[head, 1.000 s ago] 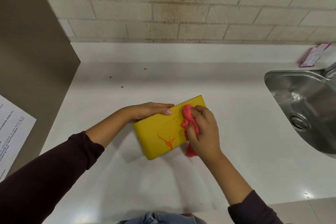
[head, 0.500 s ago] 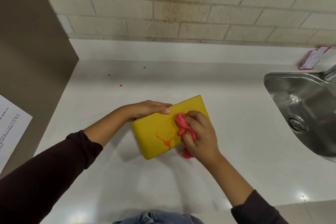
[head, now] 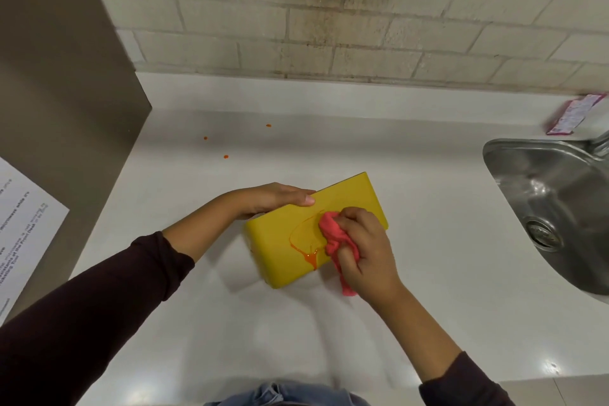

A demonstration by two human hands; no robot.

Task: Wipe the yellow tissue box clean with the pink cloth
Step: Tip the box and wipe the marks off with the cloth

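The yellow tissue box (head: 283, 241) lies flat on the white counter, turned at an angle, with an orange sauce smear (head: 311, 255) on its top face running toward the near edge. My left hand (head: 268, 199) grips the box's far left edge and holds it steady. My right hand (head: 362, 247) is closed around the bunched pink cloth (head: 331, 232) and presses it on the right part of the top face, beside the smear. A tail of the cloth hangs below my right hand over the counter.
A steel sink (head: 557, 208) is set into the counter (head: 445, 273) at the right, with a pink packet (head: 573, 114) behind it. Orange drops (head: 225, 156) dot the counter further back. A grey panel (head: 66, 102) with a printed sheet (head: 23, 234) stands at the left. A tiled wall runs behind.
My right hand has slid the pink cloth leftward and toward me across the box top, closer to the orange smear. My left hand stays on the box's far edge.
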